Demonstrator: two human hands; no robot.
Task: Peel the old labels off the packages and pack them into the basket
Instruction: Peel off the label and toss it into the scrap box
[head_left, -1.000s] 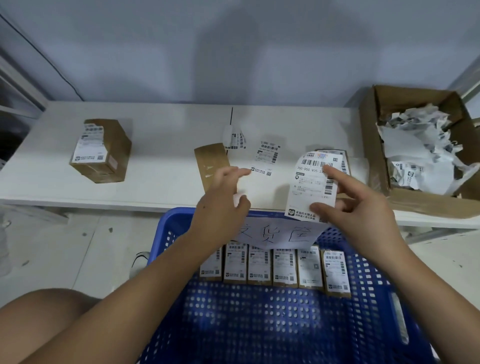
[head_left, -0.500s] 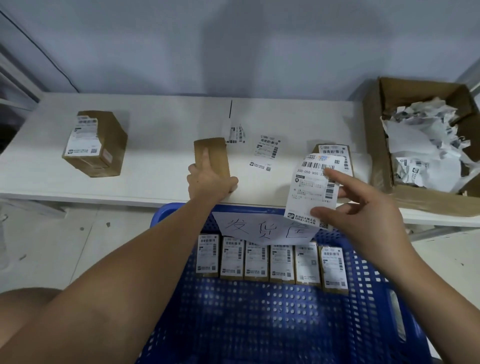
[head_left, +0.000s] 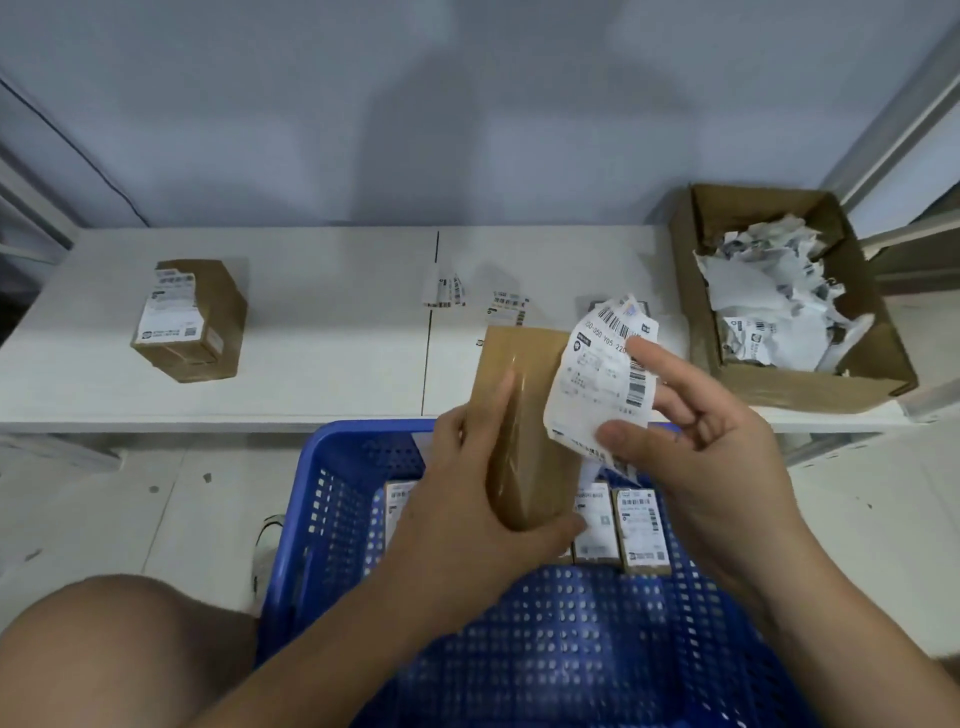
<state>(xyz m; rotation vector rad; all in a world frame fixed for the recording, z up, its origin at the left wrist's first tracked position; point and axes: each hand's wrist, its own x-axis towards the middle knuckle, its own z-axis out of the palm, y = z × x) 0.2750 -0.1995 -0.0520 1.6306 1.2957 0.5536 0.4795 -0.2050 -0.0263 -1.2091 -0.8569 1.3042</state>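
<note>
Above the blue basket, the left hand grips a small brown package, fingers curled round its side and thumb under its near end. A moment ago this package lay on the white table; it has now been lifted off and brought over the basket. Its upper face looks bare, so its old label seems to be gone and it is probably ready to pack.

Just right of it, the right hand pinches a peeled label between thumb and forefinger, the other fingers loosely spread. The label has stayed in this hand and has crumpled a little.

Below the hands, a row of packed packages stands along the basket's far wall. How many is hard to say, since the hands hide most of them.

On the table beyond lie two small loose labels, another package at far left with its label on, and at right a cardboard box heaped with torn labels. That box is the likely place for the held label.
</note>
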